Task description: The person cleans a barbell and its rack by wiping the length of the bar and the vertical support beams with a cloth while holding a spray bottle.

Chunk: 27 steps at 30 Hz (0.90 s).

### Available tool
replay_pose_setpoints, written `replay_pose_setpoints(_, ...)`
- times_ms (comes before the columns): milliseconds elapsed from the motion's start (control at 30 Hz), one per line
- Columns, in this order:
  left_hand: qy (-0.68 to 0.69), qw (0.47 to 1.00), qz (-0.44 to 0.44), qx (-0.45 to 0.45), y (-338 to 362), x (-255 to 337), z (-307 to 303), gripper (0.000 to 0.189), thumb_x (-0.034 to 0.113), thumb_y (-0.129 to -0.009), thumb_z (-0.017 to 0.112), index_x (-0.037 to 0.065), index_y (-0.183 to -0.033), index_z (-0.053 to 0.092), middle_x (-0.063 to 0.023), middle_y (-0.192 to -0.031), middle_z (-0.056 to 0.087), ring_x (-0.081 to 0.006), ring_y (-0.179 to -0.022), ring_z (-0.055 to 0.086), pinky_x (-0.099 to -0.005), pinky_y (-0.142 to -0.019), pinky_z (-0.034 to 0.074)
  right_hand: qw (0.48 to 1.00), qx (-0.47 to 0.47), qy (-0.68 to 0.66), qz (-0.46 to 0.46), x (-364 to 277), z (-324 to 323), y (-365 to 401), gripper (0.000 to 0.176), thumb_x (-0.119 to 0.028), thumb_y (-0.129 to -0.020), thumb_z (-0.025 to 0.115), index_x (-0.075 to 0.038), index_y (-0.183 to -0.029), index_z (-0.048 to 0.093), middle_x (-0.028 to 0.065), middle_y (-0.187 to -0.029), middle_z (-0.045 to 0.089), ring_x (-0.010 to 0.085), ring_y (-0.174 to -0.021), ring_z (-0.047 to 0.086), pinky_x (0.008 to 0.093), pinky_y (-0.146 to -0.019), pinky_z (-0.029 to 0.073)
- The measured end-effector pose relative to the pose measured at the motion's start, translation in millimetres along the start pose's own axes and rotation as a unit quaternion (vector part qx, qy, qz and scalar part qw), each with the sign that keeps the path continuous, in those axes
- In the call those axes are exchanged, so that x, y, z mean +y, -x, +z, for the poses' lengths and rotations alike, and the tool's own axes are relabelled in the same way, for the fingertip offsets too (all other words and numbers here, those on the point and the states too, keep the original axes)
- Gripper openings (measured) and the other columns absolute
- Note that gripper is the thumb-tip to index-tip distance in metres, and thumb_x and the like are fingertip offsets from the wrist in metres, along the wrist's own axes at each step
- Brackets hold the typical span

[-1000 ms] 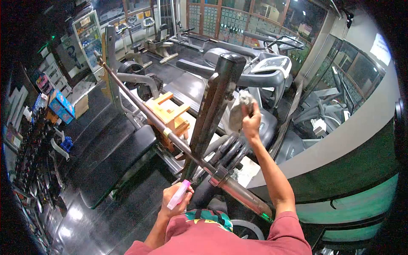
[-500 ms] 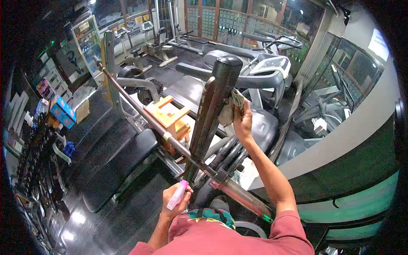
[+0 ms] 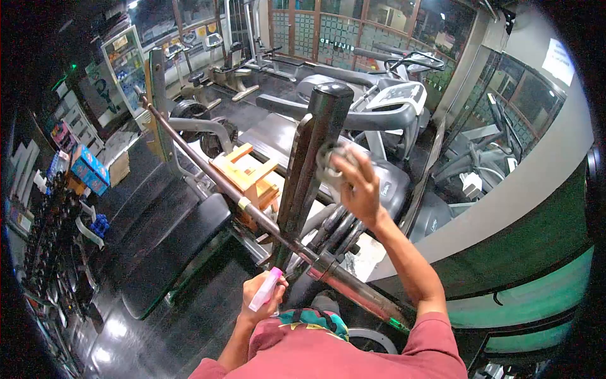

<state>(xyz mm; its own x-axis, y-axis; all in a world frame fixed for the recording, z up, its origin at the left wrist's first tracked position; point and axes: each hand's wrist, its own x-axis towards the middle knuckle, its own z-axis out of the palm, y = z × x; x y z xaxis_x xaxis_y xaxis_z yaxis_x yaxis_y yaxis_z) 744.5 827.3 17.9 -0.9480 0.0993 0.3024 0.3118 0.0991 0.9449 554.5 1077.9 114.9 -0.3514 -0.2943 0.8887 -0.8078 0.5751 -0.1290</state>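
Note:
My right hand (image 3: pixel 361 186) presses a grey cloth (image 3: pixel 329 163) against the right side of a black upright post (image 3: pixel 315 158); hand and cloth are a little blurred. Low in front of my body, my left hand (image 3: pixel 257 295) is wrapped round a spray bottle with a pink and white head (image 3: pixel 266 290); most of the bottle is hidden by the hand and my clothes. A long barbell (image 3: pixel 218 180) crosses slantwise in front of the post, its thick sleeve end (image 3: pixel 360 292) near my right elbow.
A black padded bench (image 3: pixel 183 252) lies left of the post. Beyond the barbell stands a wooden stool (image 3: pixel 249 174), with a treadmill (image 3: pixel 398 98) behind the post. A dumbbell rack (image 3: pixel 53 259) lines the far left; a mirror (image 3: pixel 505 126) hangs at right.
My right hand and the cloth have shifted slightly down along the post, with the fingers now lying over the cloth. My left hand keeps the spray bottle in nearly the same place.

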Motion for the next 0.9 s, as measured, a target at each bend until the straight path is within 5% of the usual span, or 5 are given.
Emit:
replay_pose_setpoints(233, -0.064, 0.997, 0.054, 0.002, -1.1, 2.4, -5.0, 0.012, -0.003, -0.082, 0.064, 0.001, -0.093, 0.062, -0.0084, -0.079, 0.067, -0.0151, -0.063, 0.065, -0.0273, -0.057, 0.052, 0.998, 0.033, 0.051, 0.023, -5.2, 31.3, -1.0, 0.051, 0.003, -0.074, 0.062, -0.016, -0.120, 0.065, 0.0130, -0.127, 0.058, 0.0351, -0.117, 0.057, 0.0407, -0.095, 0.051)
replay_pose_setpoints(400, -0.036, 0.998, 0.040, -0.016, -2.9, 6.4, -5.5, 0.012, -0.003, -0.082, 0.063, 0.001, -0.093, 0.062, -0.0077, -0.080, 0.067, -0.0126, -0.059, 0.062, -0.0255, -0.054, 0.050, 0.968, -0.216, 0.026, -0.121, 16.8, 49.5, 107.7, 0.049, -0.005, -0.071, 0.066, -0.023, -0.116, 0.067, 0.0074, -0.132, 0.057, 0.0316, -0.118, 0.058, 0.0360, -0.096, 0.053)
replay_pose_setpoints(500, -0.012, 0.999, 0.023, -0.019, 0.9, 4.7, -5.5, 0.012, -0.003, -0.083, 0.063, 0.000, -0.094, 0.062, -0.0074, -0.081, 0.066, -0.0109, -0.055, 0.060, -0.0244, -0.052, 0.049, 0.961, -0.267, -0.069, 0.005, 38.3, 47.5, 149.3, 0.043, -0.007, -0.075, 0.066, -0.020, -0.116, 0.066, 0.0104, -0.128, 0.059, 0.0325, -0.109, 0.063, 0.0365, -0.090, 0.056)
replay_pose_setpoints(800, 0.036, 0.999, -0.001, 0.011, -3.2, 8.5, -8.6, 0.015, -0.005, -0.084, 0.061, -0.003, -0.099, 0.060, -0.0096, -0.080, 0.067, -0.0087, -0.055, 0.060, -0.0232, -0.052, 0.049, 0.974, 0.144, 0.040, -0.172, -6.6, 11.7, -33.5, 0.042, -0.004, -0.075, 0.067, -0.021, -0.113, 0.069, 0.0140, -0.131, 0.055, 0.0327, -0.115, 0.058, 0.0398, -0.094, 0.052)
replay_pose_setpoints(900, 0.019, 1.000, 0.006, 0.021, -4.3, 9.9, -12.2, 0.015, -0.003, -0.086, 0.060, -0.002, -0.101, 0.059, -0.0096, -0.082, 0.068, -0.0094, -0.057, 0.062, -0.0231, -0.053, 0.051, 0.993, 0.060, 0.098, -0.003, -16.6, 23.7, -58.0, 0.046, -0.005, -0.077, 0.066, -0.026, -0.118, 0.067, 0.0142, -0.141, 0.047, 0.0380, -0.130, 0.046, 0.0423, -0.104, 0.044)
